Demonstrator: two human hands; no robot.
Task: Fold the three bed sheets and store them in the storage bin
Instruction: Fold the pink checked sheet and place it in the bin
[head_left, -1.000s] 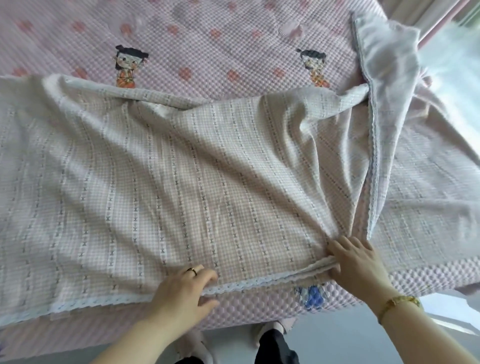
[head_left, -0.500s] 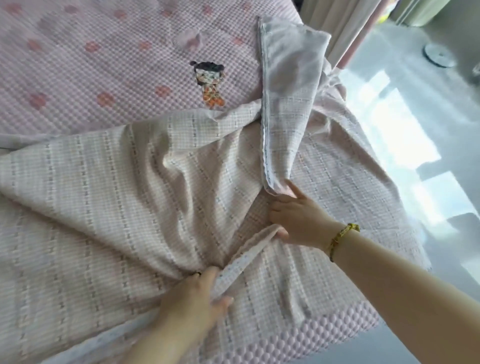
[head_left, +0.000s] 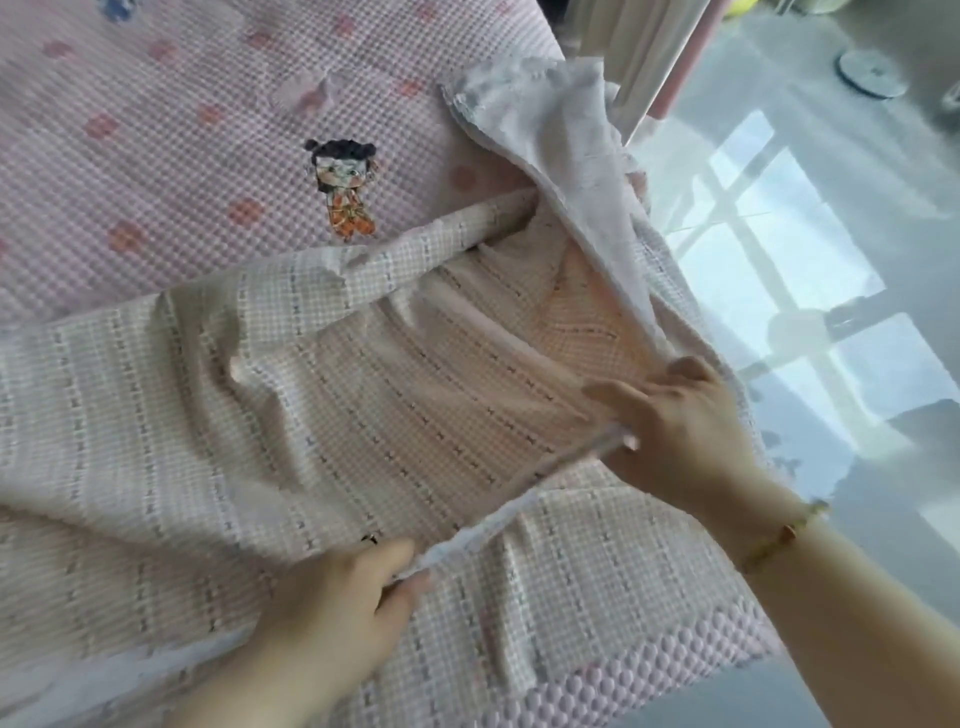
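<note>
Pink quilted bed cover (head_left: 156, 156) fills most of the head view, with glossy floor (head_left: 831, 260) off its right side. A checked beige bed sheet (head_left: 208, 415) lies rumpled over the cover's near half, one corner flipped back at the cover's far right edge. Near the cover's front edge, the left hand (head_left: 337, 613) pinches the sheet's lace hem (head_left: 519, 499) between thumb and curled fingers. Closer to the cover's right edge, the right hand (head_left: 685, 431) grips the same hem, which runs taut between both hands. A gold bracelet (head_left: 784, 535) circles the right wrist.

A pink quilted bedcover (head_left: 156, 156) bears a cartoon figure (head_left: 343, 189), beside a glossy floor (head_left: 831, 234) and pale curtain (head_left: 639, 47).
</note>
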